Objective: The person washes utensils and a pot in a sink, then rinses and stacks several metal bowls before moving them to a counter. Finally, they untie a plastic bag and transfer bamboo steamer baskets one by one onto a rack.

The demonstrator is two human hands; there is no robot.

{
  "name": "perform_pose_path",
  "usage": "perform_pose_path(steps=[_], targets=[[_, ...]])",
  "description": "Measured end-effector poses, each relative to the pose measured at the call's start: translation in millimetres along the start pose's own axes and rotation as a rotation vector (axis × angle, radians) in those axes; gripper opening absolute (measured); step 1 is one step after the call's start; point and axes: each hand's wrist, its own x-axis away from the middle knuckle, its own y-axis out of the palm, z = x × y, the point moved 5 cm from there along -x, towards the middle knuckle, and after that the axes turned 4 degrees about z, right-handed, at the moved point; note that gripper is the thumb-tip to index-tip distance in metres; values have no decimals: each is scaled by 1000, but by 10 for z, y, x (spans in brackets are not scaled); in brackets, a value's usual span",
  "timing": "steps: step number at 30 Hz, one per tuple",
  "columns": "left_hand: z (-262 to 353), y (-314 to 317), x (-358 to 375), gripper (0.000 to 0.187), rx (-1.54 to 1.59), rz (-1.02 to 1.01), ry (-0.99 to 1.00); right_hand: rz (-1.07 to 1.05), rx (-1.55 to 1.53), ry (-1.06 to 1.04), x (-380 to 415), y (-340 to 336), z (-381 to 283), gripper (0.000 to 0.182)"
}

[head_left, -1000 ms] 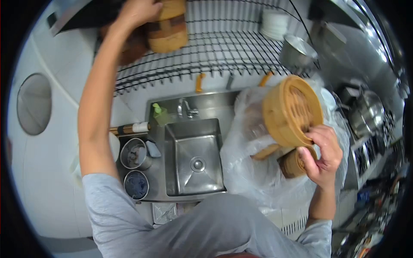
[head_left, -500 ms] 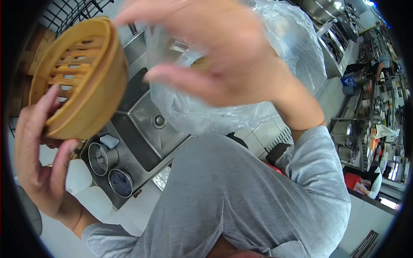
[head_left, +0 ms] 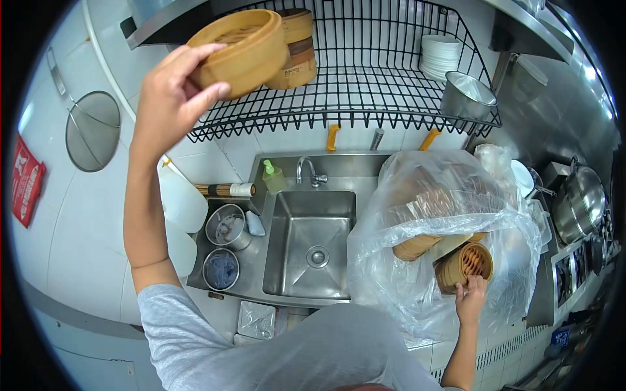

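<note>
My left hand (head_left: pixel 175 98) is raised at the wire rack, its thumb and fingers closed on a round bamboo steamer basket (head_left: pixel 244 68). The basket's slatted inside faces up and partly overlaps a stack of bamboo steamers (head_left: pixel 298 65) on the rack. At the lower right, my right hand (head_left: pixel 471 298) pinches the near rim of another bamboo steamer (head_left: pixel 479 260). That one lies on its side at the mouth of a big clear plastic bag (head_left: pixel 391 189), slats showing. More steamers, one of them at the opening (head_left: pixel 414 249), are inside the bag.
The black wire rack (head_left: pixel 365 85) spans the wall, bearing white plates (head_left: pixel 441 55) and a metal pot (head_left: pixel 468 96). Below is a steel sink (head_left: pixel 313 238) with a faucet (head_left: pixel 310 171), soap bottle (head_left: pixel 274 177) and two metal containers (head_left: pixel 222 268). A strainer (head_left: pixel 93 130) hangs left.
My view has swung up to the sink and rack. The left hand has carried its steamer basket up to the rack, while the right hand has gone from empty to gripping a steamer in the bag.
</note>
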Motion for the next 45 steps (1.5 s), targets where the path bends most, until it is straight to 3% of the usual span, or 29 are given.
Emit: perform_pose_path(steps=[7, 11, 12, 13, 19, 22, 25, 27, 29, 31, 33, 34, 37, 40, 43, 45], targets=[[-1040, 218, -504, 47, -391, 92, 36, 143, -61, -136, -65, -512, -367, 28], [-1535, 390, -799, 50, -500, 67, -85, 85, -264, -210, -279, -1215, -1062, 30], [-1713, 421, -887, 63, -539, -29, -217, 84, -322, -251, -353, -1364, -1234, 31], [-1862, 446, -950, 64, -524, -17, -245, 82, -381, -289, -440, -1471, -1380, 31], [-2959, 807, -1254, 68, -512, -59, -280, 308, -382, -566, -1424, -1654, -2478, 34], [-2799, 785, -1281, 68, -467, -138, -310, 329, -459, -588, -2076, -1481, -3117, 35], [-2896, 865, -1199, 69, -517, 66, -155, 398, -555, -712, -2824, -1154, -3708, 34], [-2597, 772, -1129, 72, -508, 16, -186, 565, -444, -883, -3244, -1027, -4206, 34], [-2359, 743, -1049, 75, -526, 13, -159, 686, -377, -904, -3644, -885, -4638, 36], [-2282, 724, -996, 78, -572, 61, -79, 651, -330, -867, -3906, -839, -5078, 36], [-2285, 726, -993, 77, -607, 79, -5, 389, -454, -754, -4159, -808, -5434, 36], [-2278, 742, -976, 76, -622, 86, 29, 375, -352, -766, -4352, -691, -5572, 37], [-2019, 617, -950, 60, -610, -134, -283, 332, -135, -784, -4783, -352, -5826, 43], [-2336, 714, -938, 77, -633, 115, -83, 351, -73, -793, -4844, -263, -5928, 48], [-2349, 729, -915, 86, -557, -17, -226, 367, -52, -811, -4878, -221, -5896, 55], [-2471, 801, -920, 75, -574, 6, -143, 296, -105, -791, -4864, -200, -5837, 61]])
